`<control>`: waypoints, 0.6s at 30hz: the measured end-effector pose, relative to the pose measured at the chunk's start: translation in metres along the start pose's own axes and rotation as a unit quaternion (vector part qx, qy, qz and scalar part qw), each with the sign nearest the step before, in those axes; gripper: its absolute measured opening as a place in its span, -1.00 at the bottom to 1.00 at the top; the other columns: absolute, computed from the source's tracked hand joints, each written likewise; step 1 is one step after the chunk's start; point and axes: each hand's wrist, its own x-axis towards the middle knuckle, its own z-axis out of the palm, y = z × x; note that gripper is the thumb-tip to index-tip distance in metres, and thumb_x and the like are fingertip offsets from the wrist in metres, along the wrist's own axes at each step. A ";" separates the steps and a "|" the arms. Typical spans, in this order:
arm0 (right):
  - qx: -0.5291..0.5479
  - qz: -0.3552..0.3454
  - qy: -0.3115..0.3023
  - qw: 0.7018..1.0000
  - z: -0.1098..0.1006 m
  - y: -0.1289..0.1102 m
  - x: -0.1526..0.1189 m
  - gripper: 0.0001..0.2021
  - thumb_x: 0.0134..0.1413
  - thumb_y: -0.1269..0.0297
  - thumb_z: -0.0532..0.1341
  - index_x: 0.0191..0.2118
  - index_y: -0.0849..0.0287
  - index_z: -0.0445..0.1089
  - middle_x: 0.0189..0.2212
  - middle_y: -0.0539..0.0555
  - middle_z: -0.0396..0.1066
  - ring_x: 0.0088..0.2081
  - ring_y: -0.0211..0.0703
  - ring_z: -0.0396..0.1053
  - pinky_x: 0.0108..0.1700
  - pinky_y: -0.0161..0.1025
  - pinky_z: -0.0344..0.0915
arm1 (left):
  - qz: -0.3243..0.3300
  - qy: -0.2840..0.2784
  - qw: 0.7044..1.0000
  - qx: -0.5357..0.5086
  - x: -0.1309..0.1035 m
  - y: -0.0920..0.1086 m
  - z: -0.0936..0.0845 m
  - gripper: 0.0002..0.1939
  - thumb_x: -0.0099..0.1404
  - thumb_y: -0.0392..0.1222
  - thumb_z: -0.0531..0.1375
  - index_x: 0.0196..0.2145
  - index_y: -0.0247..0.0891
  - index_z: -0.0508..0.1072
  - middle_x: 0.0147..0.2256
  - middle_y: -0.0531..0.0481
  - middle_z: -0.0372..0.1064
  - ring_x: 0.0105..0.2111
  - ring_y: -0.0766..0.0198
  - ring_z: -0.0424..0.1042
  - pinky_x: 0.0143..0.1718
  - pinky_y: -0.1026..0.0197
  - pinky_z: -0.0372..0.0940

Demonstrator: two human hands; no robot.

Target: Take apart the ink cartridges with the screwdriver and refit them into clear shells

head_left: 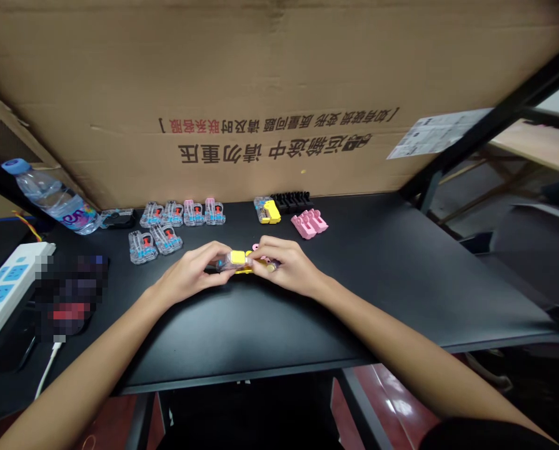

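Observation:
Above the black table, my left hand (196, 270) grips one end of a small clear plastic piece with a yellow part (237, 257). My right hand (289, 262) pinches its other end, so both hands are closed on it. Fingers cover much of the piece, and its exact kind is unclear. Small pink bits (256, 248) show just behind the right fingers; whether they are attached cannot be made out. Farther back lies a similar clear and yellow piece (268, 211), beside a row of black plastic parts (291, 202) and several pink plastic parts (309, 224).
Several clear plastic pieces with red and blue insides (166, 238) lie at the back left. A water bottle (57, 199) leans there. Along the left edge are a white power strip (14, 281) and a blurred-out phone (75, 300) with a cable. A cardboard sheet (279, 75) stands behind.

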 end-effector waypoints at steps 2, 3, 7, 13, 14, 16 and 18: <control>-0.011 -0.007 0.009 1.000 0.001 0.000 -0.001 -0.83 0.43 0.24 0.25 -0.14 0.12 0.60 -0.35 0.07 0.43 -0.41 -0.20 0.37 -0.37 -0.23 0.28 | 0.008 0.003 1.000 0.023 0.000 0.001 0.000 -0.77 0.47 -0.15 0.29 0.05 -0.19 0.46 -0.02 -0.10 0.54 -0.11 0.23 0.60 -0.01 0.21 0.54; -0.014 -0.009 0.012 1.000 0.001 -0.001 -0.001 -0.83 0.44 0.24 0.25 -0.13 0.12 0.60 -0.34 0.07 0.43 -0.41 -0.20 0.37 -0.37 -0.23 0.29 | 0.012 0.005 0.999 0.034 0.001 0.001 0.000 -0.77 0.47 -0.16 0.28 0.05 -0.19 0.46 -0.02 -0.10 0.54 -0.11 0.23 0.60 -0.02 0.21 0.54; -0.020 -0.020 0.020 0.999 0.002 -0.003 -0.003 -0.85 0.45 0.27 0.24 -0.10 0.13 0.59 -0.32 0.07 0.42 -0.40 -0.20 0.36 -0.38 -0.23 0.29 | 0.043 0.022 0.996 0.072 0.002 0.004 -0.001 -0.80 0.48 -0.18 0.27 0.03 -0.21 0.46 -0.06 -0.10 0.54 -0.16 0.26 0.60 -0.09 0.25 0.54; -0.024 -0.031 0.032 0.999 0.005 -0.005 -0.003 -0.88 0.44 0.32 0.25 -0.08 0.12 0.57 -0.31 0.06 0.40 -0.40 -0.22 0.35 -0.36 -0.24 0.29 | 0.091 0.030 0.986 0.133 0.003 0.007 -0.004 -0.83 0.50 -0.19 0.25 0.01 -0.21 0.41 -0.12 -0.06 0.55 -0.22 0.29 0.60 -0.22 0.31 0.51; -0.023 -0.036 0.034 0.999 0.005 -0.005 -0.003 -0.89 0.44 0.34 0.26 -0.07 0.12 0.57 -0.31 0.05 0.40 -0.39 -0.22 0.35 -0.36 -0.24 0.29 | 0.102 0.036 0.984 0.141 0.003 0.007 -0.004 -0.82 0.50 -0.20 0.25 0.01 -0.21 0.40 -0.12 -0.05 0.55 -0.23 0.29 0.60 -0.23 0.31 0.51; -0.022 -0.042 0.037 0.998 0.006 -0.004 -0.003 -0.90 0.42 0.36 0.27 -0.06 0.12 0.56 -0.31 0.05 0.41 -0.38 -0.22 0.36 -0.35 -0.25 0.29 | 0.120 0.045 0.980 0.152 0.004 0.007 -0.004 -0.81 0.49 -0.22 0.25 0.02 -0.21 0.38 -0.13 -0.05 0.55 -0.23 0.28 0.62 -0.25 0.32 0.51; -0.027 -0.041 0.038 0.998 0.006 -0.004 -0.003 -0.90 0.42 0.36 0.28 -0.06 0.12 0.56 -0.31 0.05 0.41 -0.37 -0.21 0.37 -0.35 -0.25 0.30 | 0.130 0.049 0.978 0.158 0.004 0.006 -0.004 -0.80 0.48 -0.25 0.25 0.02 -0.21 0.38 -0.13 -0.05 0.56 -0.22 0.27 0.63 -0.24 0.31 0.51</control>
